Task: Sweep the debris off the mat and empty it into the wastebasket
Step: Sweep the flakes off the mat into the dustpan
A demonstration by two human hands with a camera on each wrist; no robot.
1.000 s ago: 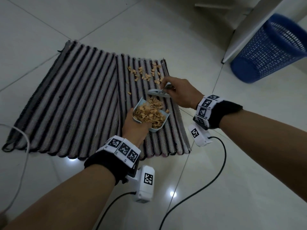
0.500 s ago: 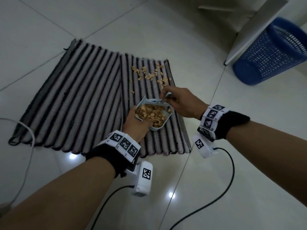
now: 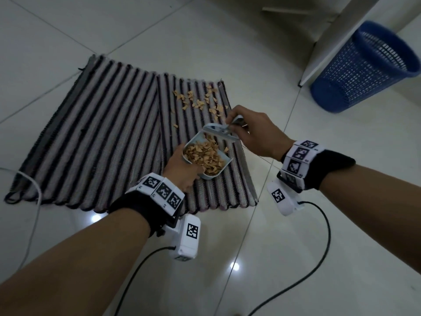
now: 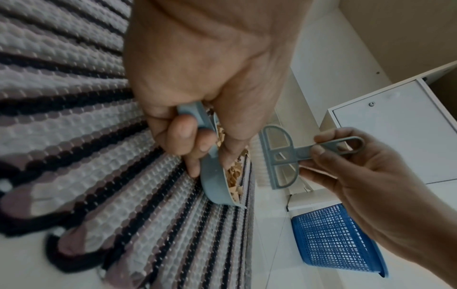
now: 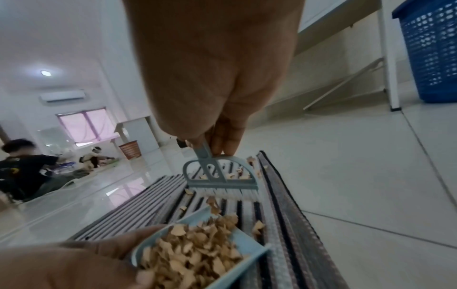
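Observation:
A striped grey-and-black mat (image 3: pixel 102 137) lies on the tiled floor. Tan debris flakes (image 3: pixel 200 101) are scattered near its far right corner. My left hand (image 3: pixel 182 169) grips the handle of a small light-blue dustpan (image 3: pixel 219 166) heaped with flakes, set on the mat; the left wrist view has the dustpan (image 4: pixel 215 181) edge-on. My right hand (image 3: pixel 252 131) pinches the handle of a small blue brush (image 3: pixel 218 131), bristles down at the pan's far lip. The right wrist view looks past that brush (image 5: pixel 220 176) to the dustpan (image 5: pixel 247 244). A blue mesh wastebasket (image 3: pixel 369 67) stands at the far right.
A white furniture leg (image 3: pixel 337 39) stands beside the wastebasket. Black cables (image 3: pixel 319 254) trail from both wrist cameras across the floor near me. A white cable (image 3: pixel 34 201) lies at the mat's left corner. A person (image 5: pixel 22 168) sits far off in the room.
The brush has swept back toward me to the dustpan's lip, pushing more flakes into the pan. My left hand has kept the dustpan in place on the mat.

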